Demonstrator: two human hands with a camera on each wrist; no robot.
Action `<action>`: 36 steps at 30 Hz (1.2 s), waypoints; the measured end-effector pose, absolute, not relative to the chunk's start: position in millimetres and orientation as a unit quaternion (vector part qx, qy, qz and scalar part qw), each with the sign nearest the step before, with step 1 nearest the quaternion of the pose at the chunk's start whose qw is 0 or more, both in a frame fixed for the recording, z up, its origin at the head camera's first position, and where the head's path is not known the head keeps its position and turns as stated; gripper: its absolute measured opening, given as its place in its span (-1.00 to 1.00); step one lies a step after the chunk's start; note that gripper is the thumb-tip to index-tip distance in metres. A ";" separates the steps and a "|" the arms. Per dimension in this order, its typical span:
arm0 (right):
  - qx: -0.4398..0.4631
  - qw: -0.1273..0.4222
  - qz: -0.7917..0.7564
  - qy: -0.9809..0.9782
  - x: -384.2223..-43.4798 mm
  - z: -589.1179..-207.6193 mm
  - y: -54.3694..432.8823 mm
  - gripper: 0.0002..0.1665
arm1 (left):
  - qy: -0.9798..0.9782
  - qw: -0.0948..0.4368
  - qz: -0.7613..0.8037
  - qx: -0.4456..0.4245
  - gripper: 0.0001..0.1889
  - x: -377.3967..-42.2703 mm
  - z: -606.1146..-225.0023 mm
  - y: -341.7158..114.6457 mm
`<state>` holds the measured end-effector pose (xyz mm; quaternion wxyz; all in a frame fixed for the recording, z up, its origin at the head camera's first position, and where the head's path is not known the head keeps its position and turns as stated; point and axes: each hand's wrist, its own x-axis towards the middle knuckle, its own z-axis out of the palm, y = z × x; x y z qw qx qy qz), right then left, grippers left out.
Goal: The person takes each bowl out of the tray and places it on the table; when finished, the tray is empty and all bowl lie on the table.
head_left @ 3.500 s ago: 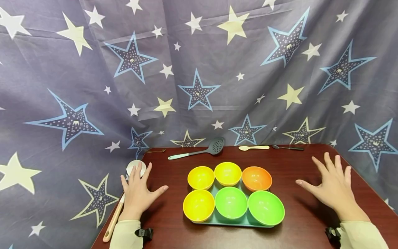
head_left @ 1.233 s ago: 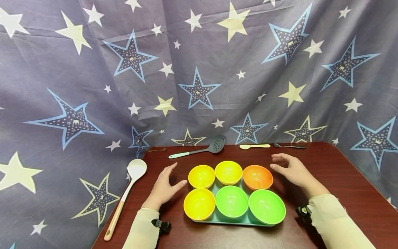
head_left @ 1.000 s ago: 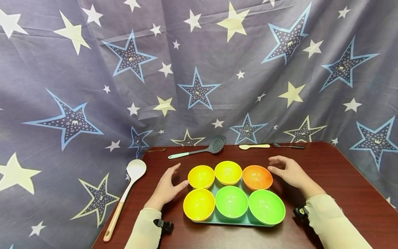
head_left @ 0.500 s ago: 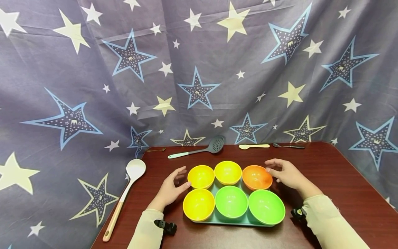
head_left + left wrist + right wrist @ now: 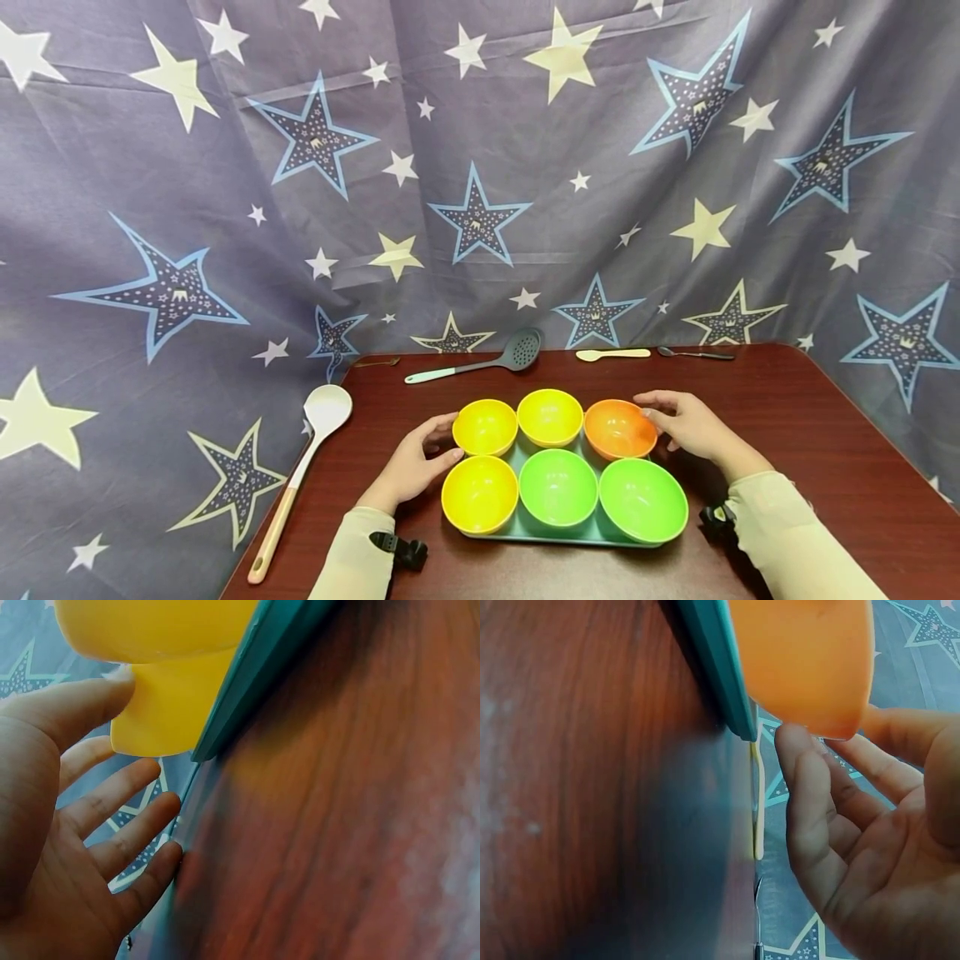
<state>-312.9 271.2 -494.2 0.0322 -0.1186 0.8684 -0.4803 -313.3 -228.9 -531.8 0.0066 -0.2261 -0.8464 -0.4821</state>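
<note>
A teal tray (image 5: 527, 530) with six bowls is seen in the middle of the bench (image 5: 795, 417). Bare bench is left all around the tray. The left hand (image 5: 415, 462) is held at the tray's left side, fingers spread, thumb touching a yellow bowl (image 5: 484, 427). The right hand (image 5: 686, 423) is curved beside the orange bowl (image 5: 619, 428), fingertips touching it, nothing gripped.
</note>
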 end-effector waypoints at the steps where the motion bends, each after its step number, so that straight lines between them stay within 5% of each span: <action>1: -0.114 0.037 -0.483 0.867 -313.0 -494.7 271.1 -0.54 | -0.846 0.008 -0.483 -0.227 -0.37 -313.6 -532.3 -228.7; 22: -0.089 0.093 -0.523 0.842 -313.0 -498.6 272.2 -0.55 | -0.839 0.004 -0.498 -0.216 -0.41 -313.6 -535.5 -228.3; 36: -0.088 0.069 -0.520 0.847 -314.3 -498.4 273.3 -0.61 | -0.830 0.017 -0.511 -0.222 -0.42 -311.6 -535.5 -225.8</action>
